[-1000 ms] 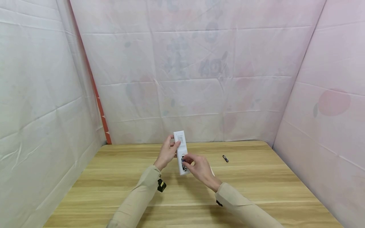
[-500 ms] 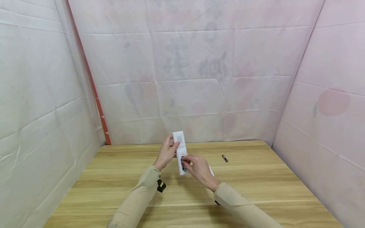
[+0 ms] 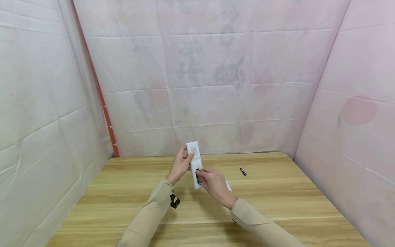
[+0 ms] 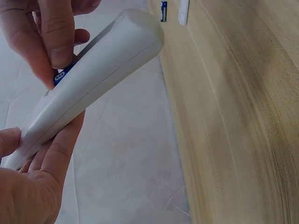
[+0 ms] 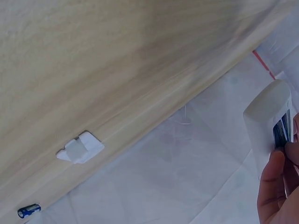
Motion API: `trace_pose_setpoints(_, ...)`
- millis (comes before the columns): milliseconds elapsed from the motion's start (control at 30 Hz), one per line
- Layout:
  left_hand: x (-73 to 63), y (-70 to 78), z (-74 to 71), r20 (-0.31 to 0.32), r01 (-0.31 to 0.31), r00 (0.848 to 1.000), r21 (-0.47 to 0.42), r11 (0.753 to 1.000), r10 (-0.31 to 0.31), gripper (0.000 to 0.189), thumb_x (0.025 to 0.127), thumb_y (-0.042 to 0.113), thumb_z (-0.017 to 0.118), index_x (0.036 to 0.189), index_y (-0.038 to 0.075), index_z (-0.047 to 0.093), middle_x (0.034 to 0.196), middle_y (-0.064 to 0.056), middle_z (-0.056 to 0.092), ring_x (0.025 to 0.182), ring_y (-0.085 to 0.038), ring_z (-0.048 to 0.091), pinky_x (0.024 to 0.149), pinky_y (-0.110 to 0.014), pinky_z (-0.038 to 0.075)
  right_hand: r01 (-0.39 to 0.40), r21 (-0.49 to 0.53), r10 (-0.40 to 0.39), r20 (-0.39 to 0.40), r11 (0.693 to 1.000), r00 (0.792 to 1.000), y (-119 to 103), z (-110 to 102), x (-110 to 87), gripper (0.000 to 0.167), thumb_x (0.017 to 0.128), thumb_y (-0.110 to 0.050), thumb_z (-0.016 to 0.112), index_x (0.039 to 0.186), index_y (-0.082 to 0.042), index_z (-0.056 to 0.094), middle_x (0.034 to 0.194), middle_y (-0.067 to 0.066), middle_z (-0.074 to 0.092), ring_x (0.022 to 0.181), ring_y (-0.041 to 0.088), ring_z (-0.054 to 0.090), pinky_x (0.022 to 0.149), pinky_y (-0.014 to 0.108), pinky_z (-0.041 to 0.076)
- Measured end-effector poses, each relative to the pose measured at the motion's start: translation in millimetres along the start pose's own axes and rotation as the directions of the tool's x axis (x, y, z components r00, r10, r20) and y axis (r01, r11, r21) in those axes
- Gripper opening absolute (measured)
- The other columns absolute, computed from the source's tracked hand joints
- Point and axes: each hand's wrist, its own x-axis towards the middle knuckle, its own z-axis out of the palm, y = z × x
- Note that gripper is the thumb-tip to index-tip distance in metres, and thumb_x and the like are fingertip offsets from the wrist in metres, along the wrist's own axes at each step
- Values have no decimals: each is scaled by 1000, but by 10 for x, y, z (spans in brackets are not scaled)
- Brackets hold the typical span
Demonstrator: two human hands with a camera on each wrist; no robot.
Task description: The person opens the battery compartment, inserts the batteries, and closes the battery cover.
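My left hand (image 3: 178, 166) grips a white remote control (image 3: 194, 148) around its upper half, back side facing me. A QR code shows near its top, and the battery compartment lies open at the lower end. Over that compartment, my right hand (image 3: 217, 185) pinches a blue AAA battery (image 4: 63, 75) between thumb and fingers. In the left wrist view this battery sits partly down in the slot, mostly covered by the fingertips. The right wrist view shows the dark compartment (image 5: 281, 132) beside the right thumb and fingers.
On the wooden table (image 3: 139, 206) lie a loose blue and black battery (image 3: 243, 172) to the right and a white battery cover (image 5: 80, 148), partly behind the right hand in the head view. White cloth walls (image 3: 203, 68) enclose the table at the back and sides.
The right fingertips have shifted slightly toward the upper end of the compartment, and less of the battery shows. The left hand holds the remote control almost still.
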Motion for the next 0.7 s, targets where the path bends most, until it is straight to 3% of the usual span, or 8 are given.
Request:
trace_pose_setpoints(367, 9, 14, -19, -24, 17, 1000, -15, 1000, -18, 39, 103, 25, 52, 137, 11, 40, 110, -25, 66, 76, -21, 69, 63, -33, 60, 75, -81, -78, -27, 994, 997, -15, -7, 2, 26, 77, -1, 80, 102, -11, 78, 93, 1, 74, 84, 18, 69, 59, 31, 59)
trace_pose_setpoints(700, -27, 59, 12, -14, 25, 1000, -11, 1000, -25, 39, 103, 22, 52, 138, 9, 40, 112, -26, 66, 78, -23, 70, 64, -34, 61, 43, -57, -45, -35, 997, 998, -23, -32, 20, 22, 72, -3, 84, 91, -13, 79, 87, 0, 75, 79, 16, 72, 59, 31, 59)
